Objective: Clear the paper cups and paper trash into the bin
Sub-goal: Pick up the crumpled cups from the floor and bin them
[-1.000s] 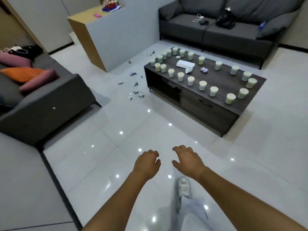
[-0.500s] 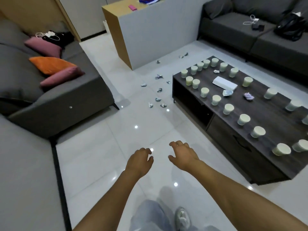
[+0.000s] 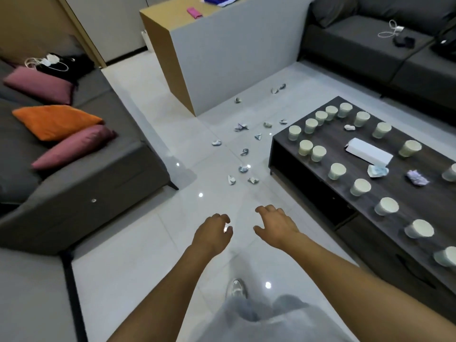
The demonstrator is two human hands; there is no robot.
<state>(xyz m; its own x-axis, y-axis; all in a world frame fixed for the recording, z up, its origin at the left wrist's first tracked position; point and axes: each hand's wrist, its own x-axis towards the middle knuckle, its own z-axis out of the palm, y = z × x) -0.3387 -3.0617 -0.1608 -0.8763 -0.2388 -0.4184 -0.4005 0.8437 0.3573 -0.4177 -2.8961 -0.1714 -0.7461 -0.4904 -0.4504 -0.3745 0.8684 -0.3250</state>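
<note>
Several pale paper cups [image 3: 336, 171] stand in two rows on the dark wooden coffee table [image 3: 385, 193] at the right. Crumpled paper [image 3: 417, 177] and a white box [image 3: 369, 154] lie between the rows. Several crumpled paper scraps [image 3: 243, 169] are scattered on the white tile floor left of the table. My left hand [image 3: 212, 234] and my right hand [image 3: 276, 224] hover side by side above the floor, fingers loosely curled, holding nothing. No bin is in view.
A grey sofa [image 3: 81, 174] with orange and pink cushions lines the left side. A wood-and-grey counter [image 3: 222, 53] stands behind the scraps. A second dark sofa [image 3: 385, 55] sits at the back right. My shoe [image 3: 236, 287] is on the floor below.
The view has moved forward and swung left: the coffee table has slid to the right and looms larger, and the floor scraps are closer. Both hands stay empty in front of me.
</note>
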